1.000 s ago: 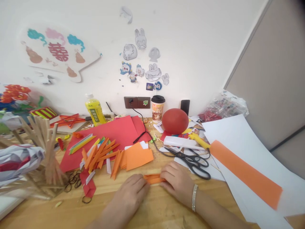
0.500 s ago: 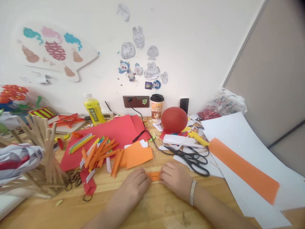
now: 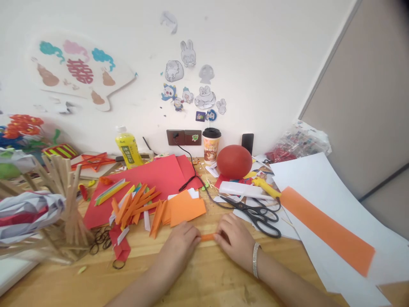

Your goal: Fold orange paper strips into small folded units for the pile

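The broad, light-brown wooden table [image 3: 204, 281] carries everything within the person's reach. Large, flat white paper sheets [image 3: 322, 185] spread over its right side, with a long, flat orange paper band [image 3: 329, 232] slanting across them. Overlapping red paper sheets [image 3: 153, 172] lie beyond the hands toward the wall. The left hand [image 3: 182, 243] is curled low over the table, thumb and fingertips closed on one end of a small strip. The right hand [image 3: 234, 238], bent loosely with a little hollow under the palm, has its fingertips closed on the other end. Black-handled metal scissors [image 3: 247, 209] lie just beyond the right hand; a pile of folded orange paper pieces [image 3: 137, 207] lies beyond the left. Smallest is the narrow, folded orange paper strip [image 3: 207, 237] itself, low over the table directly between both hands. Its long axis runs left to right, nearly level, bridging the fingertips; neither hand is nearer.
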Demonstrator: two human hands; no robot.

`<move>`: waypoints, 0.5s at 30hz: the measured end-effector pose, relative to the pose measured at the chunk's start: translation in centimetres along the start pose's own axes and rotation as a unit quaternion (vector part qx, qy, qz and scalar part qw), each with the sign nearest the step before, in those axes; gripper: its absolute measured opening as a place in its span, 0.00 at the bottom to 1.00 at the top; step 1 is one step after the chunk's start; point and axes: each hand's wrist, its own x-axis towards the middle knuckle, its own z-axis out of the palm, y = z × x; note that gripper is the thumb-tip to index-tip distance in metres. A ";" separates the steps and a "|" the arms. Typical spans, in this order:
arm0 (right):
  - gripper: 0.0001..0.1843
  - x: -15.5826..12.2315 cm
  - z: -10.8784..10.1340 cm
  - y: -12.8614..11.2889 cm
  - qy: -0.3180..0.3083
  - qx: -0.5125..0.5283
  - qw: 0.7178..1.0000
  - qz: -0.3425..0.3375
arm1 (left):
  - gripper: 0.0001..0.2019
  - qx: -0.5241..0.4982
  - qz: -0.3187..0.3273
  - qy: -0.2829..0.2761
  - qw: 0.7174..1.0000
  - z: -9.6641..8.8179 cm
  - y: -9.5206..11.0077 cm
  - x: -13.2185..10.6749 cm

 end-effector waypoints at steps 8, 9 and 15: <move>0.12 0.2 0.5 0.6 0.027 -0.073 0.993 0.089 | 0.09 0.151 -0.059 0.011 0.987 0.0 0.0 0.3; 0.12 0.2 0.6 0.6 0.032 -0.079 0.992 0.094 | 0.09 0.174 -0.027 0.017 0.984 0.2 0.0 0.1; 0.09 0.2 0.8 0.7 0.035 -0.091 0.991 0.094 | 0.26 0.161 0.184 -0.002 0.970 2.8 0.3 -1.6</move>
